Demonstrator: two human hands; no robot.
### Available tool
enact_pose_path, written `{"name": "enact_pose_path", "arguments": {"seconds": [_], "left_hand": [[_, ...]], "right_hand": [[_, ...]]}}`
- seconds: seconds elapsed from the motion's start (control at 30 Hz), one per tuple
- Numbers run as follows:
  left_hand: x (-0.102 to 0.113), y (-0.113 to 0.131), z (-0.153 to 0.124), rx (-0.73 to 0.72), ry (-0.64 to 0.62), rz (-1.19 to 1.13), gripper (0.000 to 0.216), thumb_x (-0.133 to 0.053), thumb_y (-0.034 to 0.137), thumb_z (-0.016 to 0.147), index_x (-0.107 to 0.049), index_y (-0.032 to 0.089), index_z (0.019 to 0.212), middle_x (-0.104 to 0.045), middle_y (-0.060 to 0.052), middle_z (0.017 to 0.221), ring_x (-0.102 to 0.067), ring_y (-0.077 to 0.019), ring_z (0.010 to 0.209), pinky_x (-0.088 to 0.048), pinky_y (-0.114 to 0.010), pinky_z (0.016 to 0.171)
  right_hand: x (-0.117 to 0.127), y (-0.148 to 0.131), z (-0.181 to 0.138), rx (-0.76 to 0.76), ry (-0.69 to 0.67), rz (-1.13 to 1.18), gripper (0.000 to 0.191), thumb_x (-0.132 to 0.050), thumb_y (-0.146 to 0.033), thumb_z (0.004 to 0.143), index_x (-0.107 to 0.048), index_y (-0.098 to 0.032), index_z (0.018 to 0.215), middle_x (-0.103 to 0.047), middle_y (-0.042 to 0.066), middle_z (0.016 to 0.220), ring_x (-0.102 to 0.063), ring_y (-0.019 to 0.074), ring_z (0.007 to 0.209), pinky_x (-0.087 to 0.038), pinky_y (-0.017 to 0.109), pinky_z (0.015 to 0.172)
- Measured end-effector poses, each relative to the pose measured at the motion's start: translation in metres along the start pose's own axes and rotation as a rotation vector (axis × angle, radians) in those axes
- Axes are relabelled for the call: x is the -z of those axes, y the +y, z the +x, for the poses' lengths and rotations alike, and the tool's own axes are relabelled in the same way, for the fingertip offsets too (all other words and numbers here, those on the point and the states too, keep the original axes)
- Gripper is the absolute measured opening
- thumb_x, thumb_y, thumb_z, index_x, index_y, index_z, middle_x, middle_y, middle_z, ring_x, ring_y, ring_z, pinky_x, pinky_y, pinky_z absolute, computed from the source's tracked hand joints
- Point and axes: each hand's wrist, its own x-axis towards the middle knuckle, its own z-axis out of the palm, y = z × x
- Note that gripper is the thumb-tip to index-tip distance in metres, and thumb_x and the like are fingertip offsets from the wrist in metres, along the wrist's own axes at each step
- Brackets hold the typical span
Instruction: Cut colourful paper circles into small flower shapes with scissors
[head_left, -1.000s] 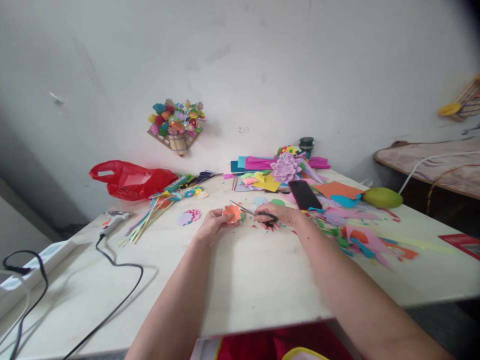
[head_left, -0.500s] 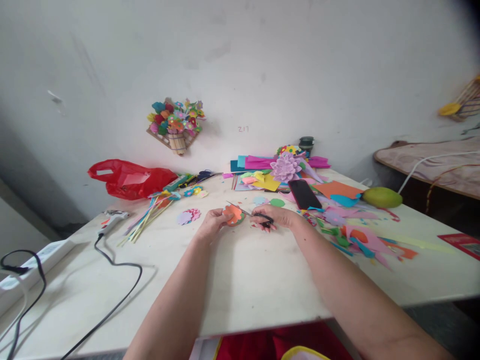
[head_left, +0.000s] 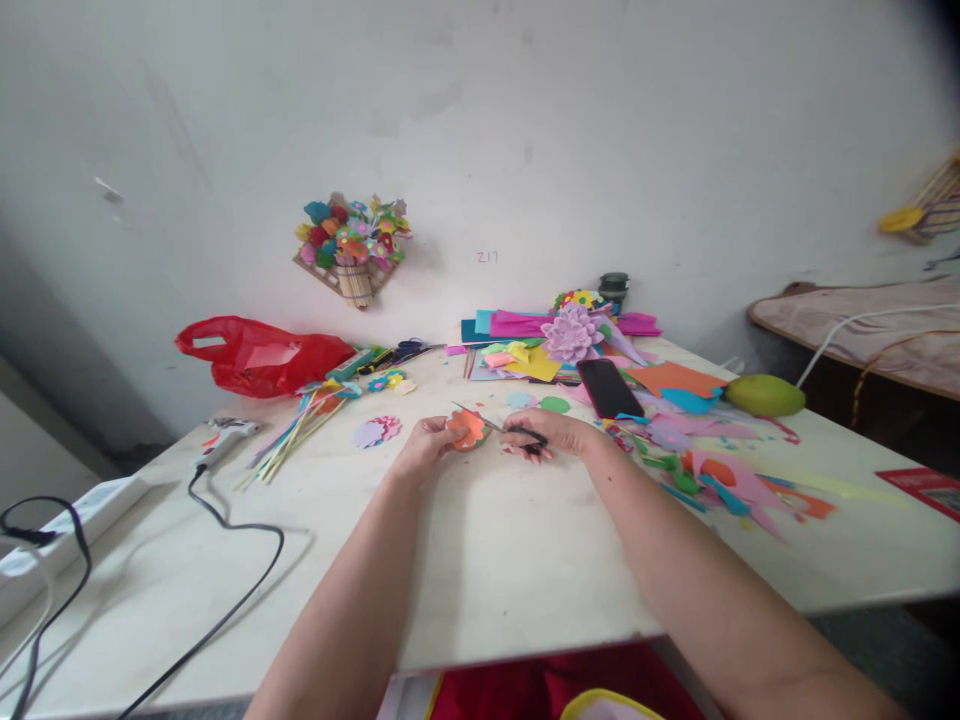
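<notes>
My left hand pinches an orange paper flower with a green layer beneath it, just above the white table. In my right hand is a pair of scissors, fingers in the black handles, the thin blades reaching left across the flower. Both forearms stretch out from the near edge. Small cut paper flowers lie just left of my left hand.
A black phone, a big purple paper flower and stacked coloured sheets sit behind. Paper scraps spread to the right near a green fruit. On the left are a red plastic bag, coloured sticks and a glue gun with a black cord.
The scissors and my right hand have shifted a little left, the blades moving further over the orange flower. My left hand keeps the flower in place.
</notes>
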Motion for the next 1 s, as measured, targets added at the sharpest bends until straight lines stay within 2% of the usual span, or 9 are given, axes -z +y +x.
{"name": "enact_pose_path", "arguments": {"seconds": [0.3, 1.0], "left_hand": [[0.0005, 0.0004, -0.0006, 0.003, -0.001, -0.018, 0.019, -0.079, 0.026, 0.053, -0.072, 0.013, 0.066, -0.069, -0.005, 0.064, -0.061, -0.0157, 0.060, -0.045, -0.027, 0.063], [0.0086, -0.0050, 0.0016, 0.027, -0.064, -0.055, 0.016, -0.076, 0.022, 0.055, -0.072, 0.011, 0.067, -0.070, -0.008, 0.067, -0.061, -0.0156, 0.060, -0.045, -0.026, 0.062]], "right_hand": [[0.0003, 0.0042, 0.0035, -0.013, -0.003, 0.056, 0.018, -0.047, -0.030, 0.073, -0.054, -0.014, 0.071, -0.053, -0.002, 0.051, -0.050, 0.0072, 0.039, -0.030, 0.016, 0.030], [-0.0002, 0.0039, -0.0009, -0.072, -0.009, 0.101, 0.020, -0.044, -0.025, 0.072, -0.059, -0.014, 0.079, -0.053, -0.003, 0.049, -0.045, 0.0060, 0.035, -0.024, 0.016, 0.030]]}}
